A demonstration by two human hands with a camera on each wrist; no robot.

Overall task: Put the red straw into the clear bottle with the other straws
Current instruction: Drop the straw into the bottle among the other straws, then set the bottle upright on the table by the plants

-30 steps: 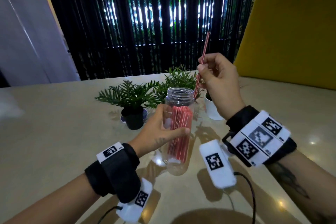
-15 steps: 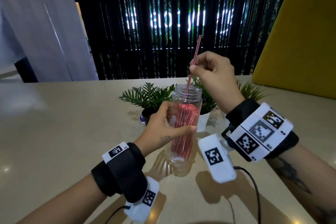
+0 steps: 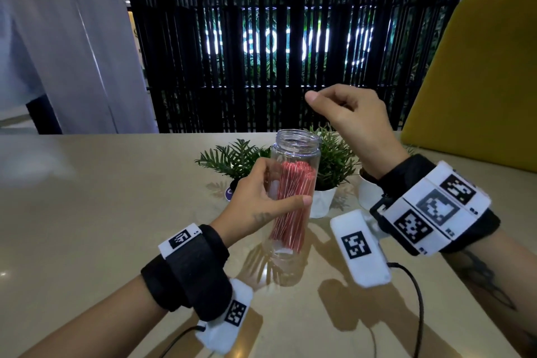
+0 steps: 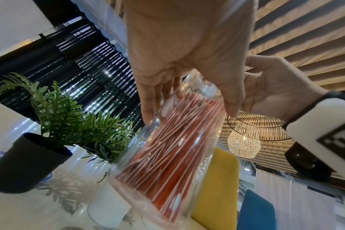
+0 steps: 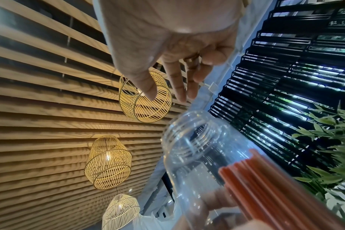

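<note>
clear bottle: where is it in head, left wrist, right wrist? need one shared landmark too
Head: clear bottle at centre, gripped by the left hand.
Left wrist: lower centre, tilted, below the palm.
Right wrist: lower right, mouth toward the camera.
Shared landmark: the bundle of red straws inside it, visible in all three.

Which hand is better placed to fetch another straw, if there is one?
Right. The right hand hangs above the clear bottle holding nothing, fingers loosely curled. The left hand has its grip around the bottle, steadying it on the table.
</note>
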